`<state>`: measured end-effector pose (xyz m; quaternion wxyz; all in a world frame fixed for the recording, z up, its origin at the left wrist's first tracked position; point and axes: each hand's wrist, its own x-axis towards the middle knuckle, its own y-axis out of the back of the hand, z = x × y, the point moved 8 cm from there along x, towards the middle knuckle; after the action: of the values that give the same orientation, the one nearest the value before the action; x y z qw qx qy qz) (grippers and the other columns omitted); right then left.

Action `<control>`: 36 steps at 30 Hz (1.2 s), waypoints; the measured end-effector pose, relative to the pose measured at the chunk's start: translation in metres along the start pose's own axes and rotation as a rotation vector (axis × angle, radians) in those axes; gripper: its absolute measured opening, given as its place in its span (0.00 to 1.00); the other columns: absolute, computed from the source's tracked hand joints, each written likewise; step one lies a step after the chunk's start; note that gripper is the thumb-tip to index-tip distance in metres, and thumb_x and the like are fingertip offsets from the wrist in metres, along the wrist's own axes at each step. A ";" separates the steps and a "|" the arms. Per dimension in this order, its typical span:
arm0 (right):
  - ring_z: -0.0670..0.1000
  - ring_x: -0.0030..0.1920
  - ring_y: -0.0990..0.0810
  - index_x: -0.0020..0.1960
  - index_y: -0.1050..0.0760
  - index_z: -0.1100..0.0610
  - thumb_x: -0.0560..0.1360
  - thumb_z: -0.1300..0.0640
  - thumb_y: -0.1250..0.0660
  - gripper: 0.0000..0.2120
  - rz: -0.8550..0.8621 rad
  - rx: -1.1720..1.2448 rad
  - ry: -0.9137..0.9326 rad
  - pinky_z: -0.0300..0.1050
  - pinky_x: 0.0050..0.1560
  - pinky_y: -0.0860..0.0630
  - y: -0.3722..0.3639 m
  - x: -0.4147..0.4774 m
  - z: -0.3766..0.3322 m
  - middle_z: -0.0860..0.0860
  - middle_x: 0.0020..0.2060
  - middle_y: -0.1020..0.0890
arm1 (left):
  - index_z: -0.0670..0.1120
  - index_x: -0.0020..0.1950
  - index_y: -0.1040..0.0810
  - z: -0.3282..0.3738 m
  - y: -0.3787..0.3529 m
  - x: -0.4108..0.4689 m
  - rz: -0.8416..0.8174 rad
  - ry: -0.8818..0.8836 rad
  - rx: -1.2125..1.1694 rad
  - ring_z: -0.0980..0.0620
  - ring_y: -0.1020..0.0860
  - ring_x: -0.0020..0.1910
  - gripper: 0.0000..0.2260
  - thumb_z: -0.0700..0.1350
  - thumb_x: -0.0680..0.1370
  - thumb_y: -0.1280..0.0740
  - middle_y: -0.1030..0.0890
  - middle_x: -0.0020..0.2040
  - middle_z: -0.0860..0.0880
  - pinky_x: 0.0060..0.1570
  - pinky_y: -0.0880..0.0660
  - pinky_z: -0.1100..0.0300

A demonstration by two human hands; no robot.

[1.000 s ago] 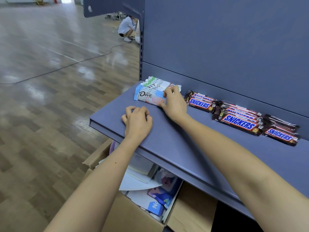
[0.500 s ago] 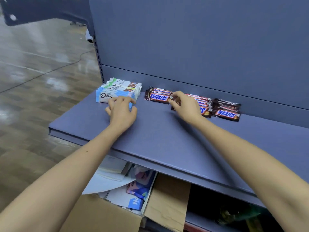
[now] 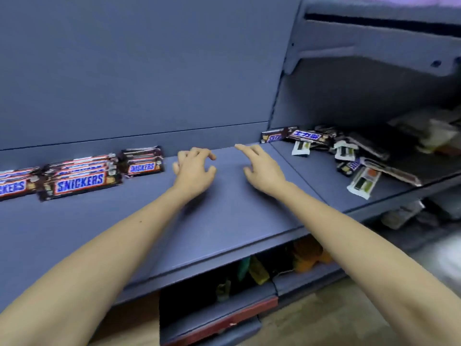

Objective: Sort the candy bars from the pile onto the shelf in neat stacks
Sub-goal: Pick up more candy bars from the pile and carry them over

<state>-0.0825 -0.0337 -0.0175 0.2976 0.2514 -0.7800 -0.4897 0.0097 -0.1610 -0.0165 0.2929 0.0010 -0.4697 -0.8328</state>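
Above the grey shelf [image 3: 224,228], left hand [image 3: 195,168] loosely curled, empty, right hand [image 3: 262,168] spread, empty

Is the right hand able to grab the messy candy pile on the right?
Probably yes: the right hand is open and empty, and only bare shelf lies between it and the candy pile.

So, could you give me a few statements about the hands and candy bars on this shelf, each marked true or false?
1. The left hand and right hand hold nothing. True.
2. The Snickers stacks sit to the right of both hands. False: they sit to the left.
3. The pile on the right-hand shelf section lies jumbled, with bars at different angles. True.
4. The left hand rests on a Snickers stack. False: it is apart from the nearest stack, to that stack's right.
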 end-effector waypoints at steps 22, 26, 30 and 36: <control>0.53 0.69 0.34 0.70 0.35 0.54 0.73 0.51 0.32 0.27 0.103 -0.026 -0.264 0.42 0.66 0.38 0.117 -0.041 0.279 0.54 0.68 0.31 | 0.49 0.69 0.35 0.211 -0.192 0.077 -0.201 -0.192 0.065 0.40 0.36 0.67 0.23 0.52 0.76 0.35 0.35 0.70 0.46 0.63 0.38 0.48; 0.54 0.69 0.34 0.70 0.35 0.55 0.70 0.49 0.29 0.31 0.100 0.008 -0.217 0.45 0.68 0.37 0.109 -0.020 0.278 0.53 0.68 0.30 | 0.49 0.71 0.39 0.205 -0.205 0.088 -0.203 -0.132 0.107 0.38 0.36 0.68 0.29 0.54 0.74 0.33 0.38 0.72 0.45 0.64 0.37 0.46; 0.55 0.69 0.35 0.72 0.37 0.54 0.71 0.49 0.30 0.32 0.112 -0.036 -0.157 0.48 0.69 0.36 0.102 -0.001 0.269 0.53 0.69 0.31 | 0.46 0.70 0.38 0.200 -0.211 0.094 -0.199 -0.111 0.109 0.36 0.33 0.65 0.27 0.50 0.75 0.32 0.40 0.72 0.44 0.62 0.34 0.46; 0.57 0.70 0.40 0.73 0.40 0.49 0.73 0.47 0.34 0.31 0.123 -0.218 -0.159 0.54 0.68 0.39 0.096 0.025 0.255 0.51 0.71 0.34 | 0.40 0.63 0.30 0.196 -0.192 0.103 -0.099 -0.137 0.059 0.37 0.26 0.56 0.14 0.38 0.77 0.40 0.32 0.66 0.40 0.53 0.27 0.47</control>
<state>-0.2907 0.1433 -0.0119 0.2899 0.1296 -0.7572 -0.5709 -0.2234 0.0156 -0.0291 0.2184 -0.0240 -0.5123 -0.8302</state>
